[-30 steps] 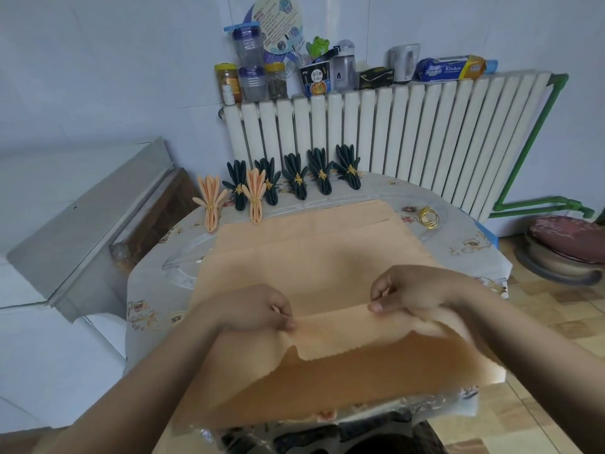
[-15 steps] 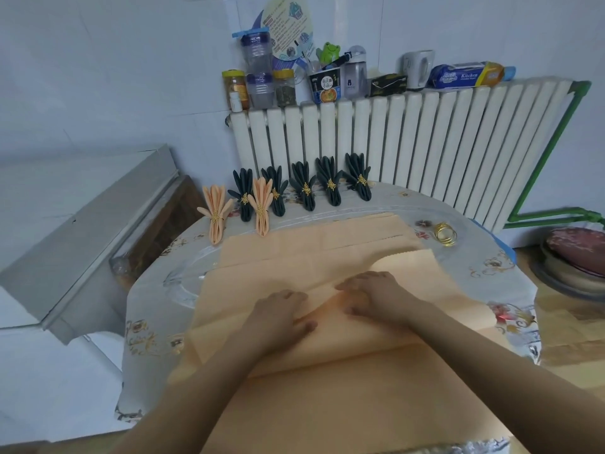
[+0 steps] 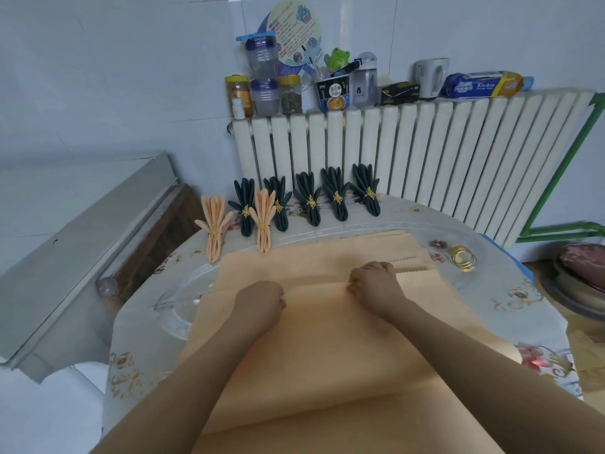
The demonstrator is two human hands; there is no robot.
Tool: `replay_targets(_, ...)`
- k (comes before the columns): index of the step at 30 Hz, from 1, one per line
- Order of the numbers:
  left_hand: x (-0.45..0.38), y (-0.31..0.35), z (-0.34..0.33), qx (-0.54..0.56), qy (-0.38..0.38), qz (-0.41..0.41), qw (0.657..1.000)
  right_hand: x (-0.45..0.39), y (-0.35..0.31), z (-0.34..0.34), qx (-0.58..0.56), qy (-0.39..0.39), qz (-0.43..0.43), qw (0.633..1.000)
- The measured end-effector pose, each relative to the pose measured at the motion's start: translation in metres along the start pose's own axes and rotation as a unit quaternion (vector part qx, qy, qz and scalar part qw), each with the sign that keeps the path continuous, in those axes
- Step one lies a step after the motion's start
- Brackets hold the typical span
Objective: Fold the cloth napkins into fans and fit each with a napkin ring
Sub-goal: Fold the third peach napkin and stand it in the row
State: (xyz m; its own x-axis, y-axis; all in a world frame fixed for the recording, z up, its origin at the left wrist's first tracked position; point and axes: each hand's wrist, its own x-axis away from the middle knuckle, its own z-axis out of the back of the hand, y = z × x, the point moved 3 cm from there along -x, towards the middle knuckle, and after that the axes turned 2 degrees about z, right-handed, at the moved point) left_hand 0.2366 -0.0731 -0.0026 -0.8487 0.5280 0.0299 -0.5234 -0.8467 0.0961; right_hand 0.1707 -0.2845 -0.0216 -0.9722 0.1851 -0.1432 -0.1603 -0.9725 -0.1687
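A large peach cloth napkin (image 3: 314, 342) lies spread across the round table, with a fold ridge running between my hands. My left hand (image 3: 260, 299) and my right hand (image 3: 373, 280) both have curled fingers pinching that ridge. More peach napkins (image 3: 409, 253) lie stacked under it, their edges showing past my right hand. Gold napkin rings (image 3: 462, 257) lie at the right. Two finished peach fans (image 3: 214, 224) and several dark green fans (image 3: 309, 203) with gold rings stand along the table's far edge.
A white radiator (image 3: 425, 165) stands behind the table, its top crowded with jars (image 3: 262, 90), a cup and a box. A grey metal cabinet (image 3: 65, 250) sits at the left. The table (image 3: 510, 296) has a floral cover under glass. A cushioned stool (image 3: 582, 267) stands at the right.
My hands carried the near edge of the napkin forward over the table, laid it down, then slid farther away and pinched up a new fold ridge.
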Motion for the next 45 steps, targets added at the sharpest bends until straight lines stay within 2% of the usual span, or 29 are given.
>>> replay_targets(8,-0.038,-0.011,-0.01,-0.032,0.014,0.03,0.999,-0.037,-0.004,-0.016,-0.007,-0.015,-0.009,1.0)
replay_targets(10,-0.039,-0.011,-0.014,-0.022,0.039,0.027,0.999,-0.036,-0.005,-0.02,-0.015,0.012,-0.014,1.0)
replay_targets(15,-0.039,-0.02,-0.033,0.088,0.116,0.017,0.989,-0.033,-0.003,-0.033,-0.033,0.084,-0.018,0.996)
replay_targets(21,-0.042,-0.026,-0.035,0.093,0.148,-0.01,0.985,-0.032,0.0,-0.04,-0.029,0.131,-0.003,0.991)
replay_targets(26,-0.026,-0.028,-0.04,0.098,0.202,-0.071,0.972,-0.026,0.005,-0.033,-0.016,0.178,0.037,0.983)
replay_targets(28,-0.023,-0.03,-0.039,0.1,0.203,-0.076,0.971,-0.026,0.007,-0.03,-0.007,0.169,0.053,0.984)
replay_targets(32,-0.035,-0.034,-0.037,0.099,0.173,-0.035,0.979,-0.036,0.012,-0.033,0.012,0.079,0.01,0.997)
replay_targets(37,-0.053,-0.036,-0.036,0.132,0.163,0.018,0.978,-0.045,0.014,-0.034,-0.004,0.07,-0.033,0.997)
replay_targets(45,-0.062,-0.036,-0.04,0.125,0.162,0.071,0.976,-0.05,0.014,-0.032,-0.023,0.066,-0.051,0.996)
